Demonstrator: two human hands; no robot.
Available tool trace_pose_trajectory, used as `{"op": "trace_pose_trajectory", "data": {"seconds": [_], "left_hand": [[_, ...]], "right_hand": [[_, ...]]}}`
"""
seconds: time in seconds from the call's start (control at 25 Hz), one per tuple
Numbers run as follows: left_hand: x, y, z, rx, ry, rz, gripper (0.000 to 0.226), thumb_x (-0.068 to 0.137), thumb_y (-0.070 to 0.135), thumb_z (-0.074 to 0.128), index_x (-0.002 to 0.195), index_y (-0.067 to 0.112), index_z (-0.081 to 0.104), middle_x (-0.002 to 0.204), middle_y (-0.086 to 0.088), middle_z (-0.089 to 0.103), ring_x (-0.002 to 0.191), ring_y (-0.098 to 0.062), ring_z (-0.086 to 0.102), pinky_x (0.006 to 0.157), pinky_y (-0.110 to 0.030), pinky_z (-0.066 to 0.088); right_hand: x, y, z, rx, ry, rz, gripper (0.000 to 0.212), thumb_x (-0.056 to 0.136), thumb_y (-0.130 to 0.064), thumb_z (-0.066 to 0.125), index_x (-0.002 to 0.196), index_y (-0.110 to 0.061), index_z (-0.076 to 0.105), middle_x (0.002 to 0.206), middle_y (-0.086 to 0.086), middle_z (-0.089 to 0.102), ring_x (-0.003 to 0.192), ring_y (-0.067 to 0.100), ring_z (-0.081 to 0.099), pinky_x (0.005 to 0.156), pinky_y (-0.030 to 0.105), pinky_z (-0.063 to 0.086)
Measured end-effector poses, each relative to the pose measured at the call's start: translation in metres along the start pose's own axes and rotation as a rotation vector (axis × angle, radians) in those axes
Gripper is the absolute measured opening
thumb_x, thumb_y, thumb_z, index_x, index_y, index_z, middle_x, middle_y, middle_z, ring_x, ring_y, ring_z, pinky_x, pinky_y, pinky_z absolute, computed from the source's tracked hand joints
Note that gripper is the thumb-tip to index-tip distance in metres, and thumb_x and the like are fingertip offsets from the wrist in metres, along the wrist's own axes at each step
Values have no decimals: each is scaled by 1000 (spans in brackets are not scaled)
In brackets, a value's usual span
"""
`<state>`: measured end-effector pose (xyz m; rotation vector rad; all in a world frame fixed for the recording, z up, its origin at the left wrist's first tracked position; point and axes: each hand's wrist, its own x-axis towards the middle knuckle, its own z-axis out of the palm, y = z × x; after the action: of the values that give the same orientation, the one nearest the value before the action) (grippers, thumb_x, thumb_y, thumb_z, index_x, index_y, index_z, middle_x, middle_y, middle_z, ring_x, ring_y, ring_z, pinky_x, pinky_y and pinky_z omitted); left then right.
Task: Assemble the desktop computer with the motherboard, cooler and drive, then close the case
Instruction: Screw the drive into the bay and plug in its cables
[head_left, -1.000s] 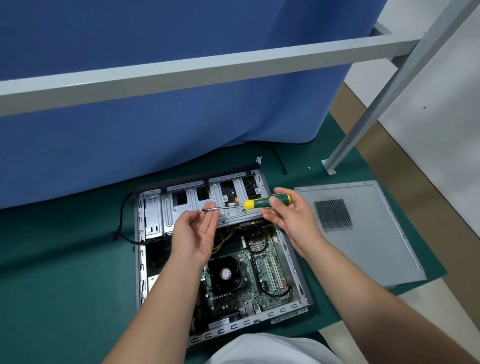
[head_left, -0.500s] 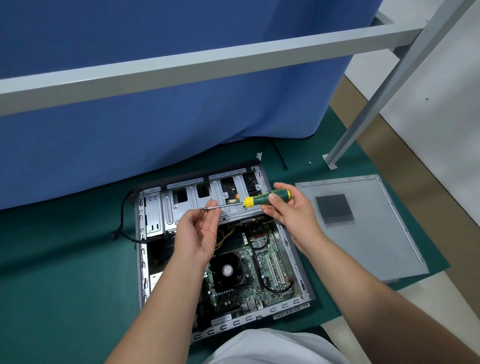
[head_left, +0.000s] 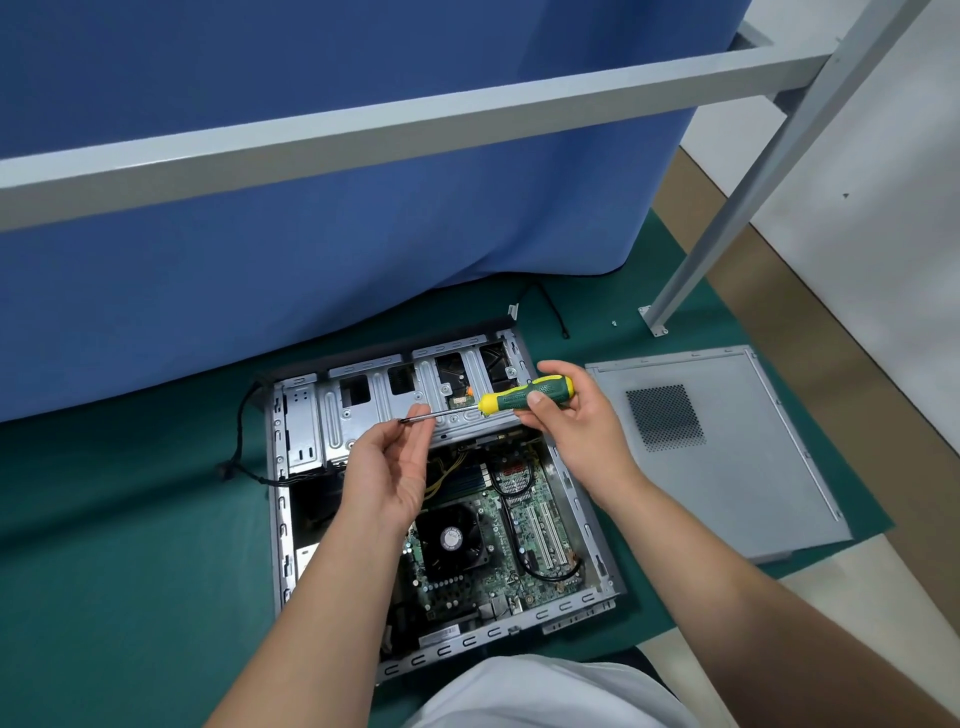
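Green-matted floor behind a blue curtain

A dark green floor mat (head_left: 130, 545) lies under a hanging blue fabric curtain (head_left: 311, 249); a grey metal frame bar (head_left: 363, 135) crosses above, with a white wall (head_left: 883, 182) at the mat's right edge

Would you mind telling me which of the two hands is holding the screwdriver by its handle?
The right hand grips the green-and-yellow handle of the screwdriver; the left hand only pinches the tip of the metal shaft.
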<state>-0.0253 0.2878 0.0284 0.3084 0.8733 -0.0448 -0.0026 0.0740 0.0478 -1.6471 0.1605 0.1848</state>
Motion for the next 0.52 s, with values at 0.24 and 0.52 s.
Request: {"op": "trace_pose_trajectory", "data": {"seconds": [0.24, 0.52], "left_hand": [[-2, -2, 2, 21, -4, -13, 10, 102, 2, 53, 98, -3, 59, 104, -27, 73, 102, -37, 74, 86, -45, 61], [-2, -11, 7, 117, -69, -43, 22, 101, 6, 60, 118, -7, 61, 118, -27, 71, 106, -34, 73, 87, -40, 61]], "right_hand": [[-5, 10, 7, 23, 25, -38, 31, 96, -29, 68, 123, -41, 59, 100, -3, 77, 92, 23, 77, 98, 52, 55], [-9, 17, 6, 407, 285, 195, 36, 96, -15, 70, 128, -14, 54, 115, 21, 68, 89, 23, 76, 81, 28, 60]]}}
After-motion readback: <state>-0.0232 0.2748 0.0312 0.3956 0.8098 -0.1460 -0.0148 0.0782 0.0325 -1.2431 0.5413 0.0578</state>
